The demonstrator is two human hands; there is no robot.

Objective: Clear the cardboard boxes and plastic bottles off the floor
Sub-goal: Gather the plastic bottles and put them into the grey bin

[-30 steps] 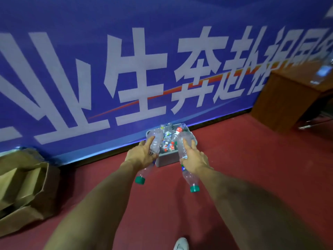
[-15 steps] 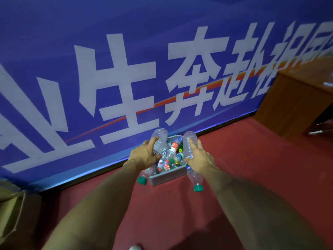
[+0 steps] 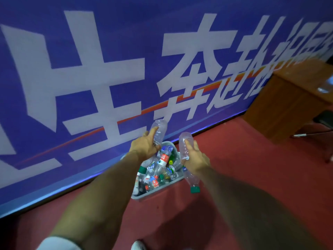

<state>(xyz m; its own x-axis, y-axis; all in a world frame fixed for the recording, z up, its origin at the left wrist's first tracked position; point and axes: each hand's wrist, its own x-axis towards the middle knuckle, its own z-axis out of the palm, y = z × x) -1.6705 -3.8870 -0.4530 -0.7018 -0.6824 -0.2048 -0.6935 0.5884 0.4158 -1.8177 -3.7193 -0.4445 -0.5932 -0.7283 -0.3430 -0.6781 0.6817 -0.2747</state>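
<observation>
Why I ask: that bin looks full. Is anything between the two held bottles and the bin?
Nothing visible does. The left hand holds the left bottle above the open grey bin, the right hand the right bottle at its right rim. Piled bottles inside reach about rim height.

Printed large in white across the blue banner point(image 3: 126, 24): 生, 奔 and 赴, left to right. At the left edge, only a cut-off stroke of another character. Right of 赴, two more, blurred and cropped, not surely readable. On a bottle point(image 3: 164, 158) in the bin point(image 3: 144, 197), a red label with white print, too small to read.
</observation>
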